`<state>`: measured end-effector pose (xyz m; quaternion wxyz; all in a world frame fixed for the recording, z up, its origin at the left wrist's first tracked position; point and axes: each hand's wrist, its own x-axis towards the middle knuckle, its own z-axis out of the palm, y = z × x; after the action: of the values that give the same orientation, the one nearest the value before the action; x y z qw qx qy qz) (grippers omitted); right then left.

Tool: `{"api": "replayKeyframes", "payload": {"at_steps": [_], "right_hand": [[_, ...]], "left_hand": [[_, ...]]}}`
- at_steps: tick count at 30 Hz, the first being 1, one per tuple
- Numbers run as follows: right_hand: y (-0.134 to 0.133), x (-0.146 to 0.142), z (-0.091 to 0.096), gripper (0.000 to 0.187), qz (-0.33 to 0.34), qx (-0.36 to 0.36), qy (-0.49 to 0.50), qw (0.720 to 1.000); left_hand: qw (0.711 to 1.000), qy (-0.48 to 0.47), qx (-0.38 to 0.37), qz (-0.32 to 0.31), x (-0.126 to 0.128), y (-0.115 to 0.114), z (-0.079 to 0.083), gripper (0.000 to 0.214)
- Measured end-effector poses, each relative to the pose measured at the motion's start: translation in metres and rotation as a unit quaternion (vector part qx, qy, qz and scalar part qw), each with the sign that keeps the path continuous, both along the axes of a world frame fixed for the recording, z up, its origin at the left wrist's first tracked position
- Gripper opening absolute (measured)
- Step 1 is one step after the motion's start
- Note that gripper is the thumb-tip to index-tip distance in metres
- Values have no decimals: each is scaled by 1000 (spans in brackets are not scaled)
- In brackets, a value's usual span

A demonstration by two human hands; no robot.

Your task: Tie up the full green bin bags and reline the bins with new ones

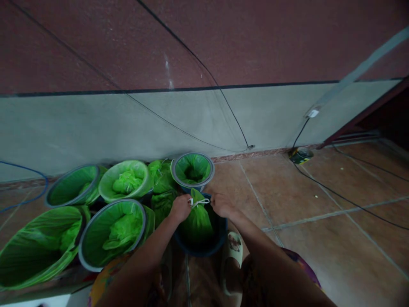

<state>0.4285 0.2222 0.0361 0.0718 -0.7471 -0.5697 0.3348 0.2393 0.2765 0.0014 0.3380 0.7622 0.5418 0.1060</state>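
A green mesh bag [198, 221] stands gathered at its neck inside a dark blue bucket [200, 252] between my feet. White cord [200, 201] circles the neck, with a loop toward the right. My left hand [181, 208] is closed on the cord at the left of the neck. On the other side, my right hand [221, 205] pinches the cord's right end. The bag's lower part sits in the bucket's shadow and is hard to make out.
Several green-lined buckets [111, 234] crowd the left, some with bunched green mesh inside. Another lined bucket [192, 170] stands just beyond, by the wall [153, 123]. A small can [301, 155] and black cables [338, 197] lie on the tiled floor at right.
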Motion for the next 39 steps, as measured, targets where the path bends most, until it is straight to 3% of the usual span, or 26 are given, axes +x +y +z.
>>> {"api": "replayKeyframes", "payload": {"at_steps": [3, 7, 9, 13, 16, 18, 20, 23, 26, 28, 30, 34, 35, 37, 39], "right_hand": [[-4, -4, -4, 46, 50, 28, 20, 998], [-12, -23, -24, 88, 110, 42, 22, 993], [-15, -34, -38, 80, 118, 24, 14, 993], [-13, -42, -60, 17, 80, -3, 83, 993], [-5, -36, -62, 15, 41, 22, 183, 982], [-1, -30, -56, 17, 8, 31, 221, 975], [0, -25, -45, 17, -64, 30, 305, 950], [0, -19, -20, 19, -180, 15, 470, 864], [2, -11, 10, 23, -202, 14, 553, 808], [5, -5, 25, 27, -198, 28, 575, 793], [9, 0, 33, 33, -205, 61, 562, 799], [11, 5, 34, 53, -238, 215, 391, 862], [10, 5, 34, 62, -218, 257, 330, 882], [6, 3, 33, 78, -115, 300, 238, 916], [0, -2, 33, 85, 17, 283, 201, 938]], "left_hand": [[1000, 14, -8, -7, -1, -1, -5, 18], [994, -68, -81, 5, 5, -8, -13, 18], [988, -109, -113, 7, 9, -12, -19, 18], [985, -125, -118, 33, 14, -16, -23, 33], [985, -138, -102, 34, 12, -13, -16, 57], [980, -165, -108, 27, 9, -9, -7, 76], [975, -186, -122, 17, 5, -5, 5, 94], [964, -219, -152, -9, 0, -3, 21, 104], [944, -263, -172, -99, -1, -6, 31, 95], [945, -236, -167, -151, 2, -10, 32, 63], [962, -179, -151, -141, 6, -14, 31, 24], [969, -183, -160, -46, 15, -16, 26, 34], [961, -210, -180, -21, 16, -15, 26, 36], [935, -275, -220, 41, 17, -12, 30, 40], [898, -344, -256, 96, 18, -10, 37, 43]]}}
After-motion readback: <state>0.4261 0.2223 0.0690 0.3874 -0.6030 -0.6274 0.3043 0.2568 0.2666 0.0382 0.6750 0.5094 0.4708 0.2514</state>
